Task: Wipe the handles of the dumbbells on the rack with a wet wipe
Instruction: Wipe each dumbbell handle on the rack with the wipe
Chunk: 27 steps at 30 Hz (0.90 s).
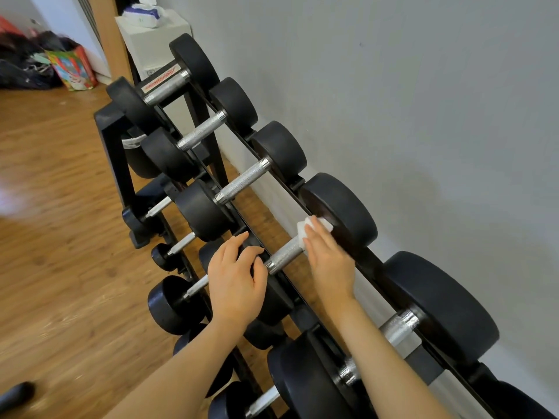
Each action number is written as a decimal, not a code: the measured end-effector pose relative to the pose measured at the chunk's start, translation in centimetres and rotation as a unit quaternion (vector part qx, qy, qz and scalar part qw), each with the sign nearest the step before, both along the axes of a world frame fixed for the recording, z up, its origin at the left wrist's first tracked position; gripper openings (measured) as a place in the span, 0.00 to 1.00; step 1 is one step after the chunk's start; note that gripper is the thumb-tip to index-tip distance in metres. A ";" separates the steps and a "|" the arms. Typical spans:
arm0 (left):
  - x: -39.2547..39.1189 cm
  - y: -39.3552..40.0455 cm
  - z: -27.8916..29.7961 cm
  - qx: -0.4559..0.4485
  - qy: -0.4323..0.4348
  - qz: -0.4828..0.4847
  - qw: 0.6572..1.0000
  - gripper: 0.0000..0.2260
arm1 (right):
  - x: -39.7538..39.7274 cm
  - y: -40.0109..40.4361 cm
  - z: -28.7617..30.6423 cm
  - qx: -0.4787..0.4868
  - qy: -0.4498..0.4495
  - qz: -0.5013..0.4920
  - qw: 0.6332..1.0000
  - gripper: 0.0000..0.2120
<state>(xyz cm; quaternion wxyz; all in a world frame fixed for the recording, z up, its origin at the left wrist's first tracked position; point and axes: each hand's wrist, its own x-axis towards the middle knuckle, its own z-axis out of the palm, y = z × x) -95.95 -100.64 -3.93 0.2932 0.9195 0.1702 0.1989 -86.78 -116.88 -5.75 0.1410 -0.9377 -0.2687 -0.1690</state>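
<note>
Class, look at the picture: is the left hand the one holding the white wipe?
No, the right hand presses the wipe onto the handle; the left hand holds none.

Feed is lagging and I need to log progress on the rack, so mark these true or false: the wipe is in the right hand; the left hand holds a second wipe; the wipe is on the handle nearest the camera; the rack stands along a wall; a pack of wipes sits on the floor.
1. The wet wipe is under the right hand: true.
2. The left hand holds a second wipe: false, it grips the black weight head.
3. The wipe is on the nearest handle: false, it is on the fourth dumbbell's handle.
4. The rack stands along a wall: true.
5. The wipe pack lies on the floor: false, it sits on a white box.
</note>
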 end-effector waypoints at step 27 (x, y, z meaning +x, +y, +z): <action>-0.9 -1.2 0.5 -0.011 0.023 0.045 0.999 0.25 | -1.1 0.5 -0.4 0.035 -0.003 0.021 0.999 0.23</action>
